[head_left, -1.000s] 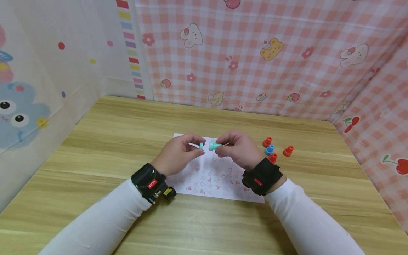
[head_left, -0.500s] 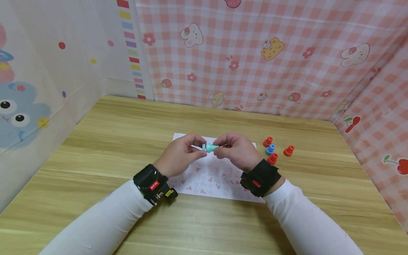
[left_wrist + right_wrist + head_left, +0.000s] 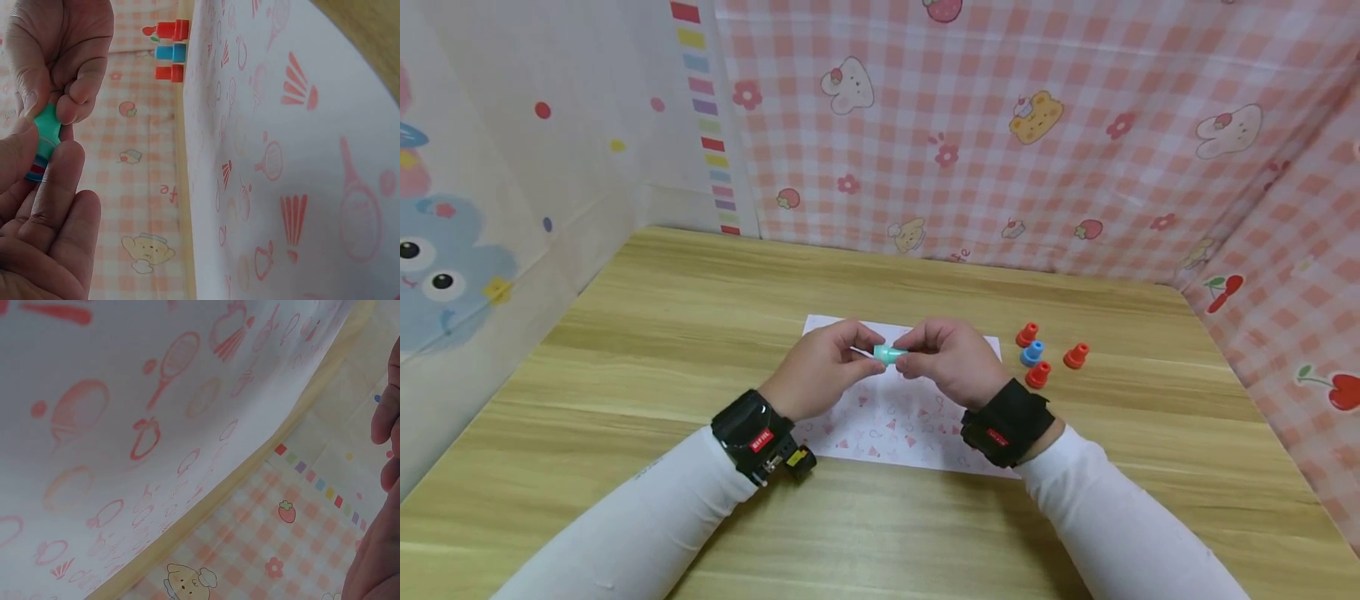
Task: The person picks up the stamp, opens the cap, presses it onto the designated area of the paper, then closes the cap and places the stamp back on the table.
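A mint-green toy stamp (image 3: 887, 355) is held level between both hands, above the sheet of paper. My left hand (image 3: 812, 371) pinches its wide capped end with thumb and fingers. The narrow handle end is gripped by my right hand (image 3: 958, 367), whose fingers hide much of it. In the left wrist view the green stamp body (image 3: 47, 128) shows between the two hands, and a band of blue and dark red is visible near its wide end. White paper (image 3: 880, 425) printed with red and pink rackets and shuttlecocks lies under the hands.
Right of the paper stand several more stamps on the wooden table (image 3: 715, 292): a blue stamp (image 3: 1032, 353), a red stamp (image 3: 1027, 335) behind it, another red stamp (image 3: 1038, 375) in front and a further red stamp (image 3: 1076, 356) to the right. Patterned cloth (image 3: 955, 183) hangs behind.
The cap in my left hand and the stamp in my right were apart; they came together, and the gap between them has closed. Both hands have drawn slightly nearer each other.
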`<state>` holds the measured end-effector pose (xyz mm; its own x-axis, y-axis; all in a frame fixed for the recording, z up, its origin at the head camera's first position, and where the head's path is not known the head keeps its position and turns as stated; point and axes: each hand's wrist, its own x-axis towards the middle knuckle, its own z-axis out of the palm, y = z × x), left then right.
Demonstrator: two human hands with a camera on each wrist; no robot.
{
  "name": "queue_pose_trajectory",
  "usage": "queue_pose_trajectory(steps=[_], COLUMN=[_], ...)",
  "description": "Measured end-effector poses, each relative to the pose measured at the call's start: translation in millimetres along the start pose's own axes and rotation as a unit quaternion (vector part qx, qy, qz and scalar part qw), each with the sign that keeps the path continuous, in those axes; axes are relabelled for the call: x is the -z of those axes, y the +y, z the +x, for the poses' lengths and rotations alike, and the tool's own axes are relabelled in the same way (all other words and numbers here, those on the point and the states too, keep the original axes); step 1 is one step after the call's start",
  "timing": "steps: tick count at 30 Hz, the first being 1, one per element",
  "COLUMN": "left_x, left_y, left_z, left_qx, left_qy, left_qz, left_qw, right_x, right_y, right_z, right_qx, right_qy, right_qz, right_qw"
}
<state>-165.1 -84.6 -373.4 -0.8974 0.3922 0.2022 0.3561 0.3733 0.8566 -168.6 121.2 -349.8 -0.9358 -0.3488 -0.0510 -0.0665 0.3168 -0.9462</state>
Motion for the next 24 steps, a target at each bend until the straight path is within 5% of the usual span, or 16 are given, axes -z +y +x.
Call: queue_pose_trajectory(steps=[15,24], left_x=[-2.9,-3.8], left_y=[3.0,2.8], left_z=[-1.1,-1.2], left_qx=[-0.018,-0.016], left_qy=[0.012,-0.01], left_qz=[0.01,0.012], left_qw=[0.9997,0.9998], right_x=[-5.2,-6.1], right_y=[-3.8,-3.5], right_z=[-5.2,-6.5], right_qx=[0.011,0.008], right_qy=[0.035,0.045], right_qz=[-0.059,-0.091], right_qw=[0.998,0.995])
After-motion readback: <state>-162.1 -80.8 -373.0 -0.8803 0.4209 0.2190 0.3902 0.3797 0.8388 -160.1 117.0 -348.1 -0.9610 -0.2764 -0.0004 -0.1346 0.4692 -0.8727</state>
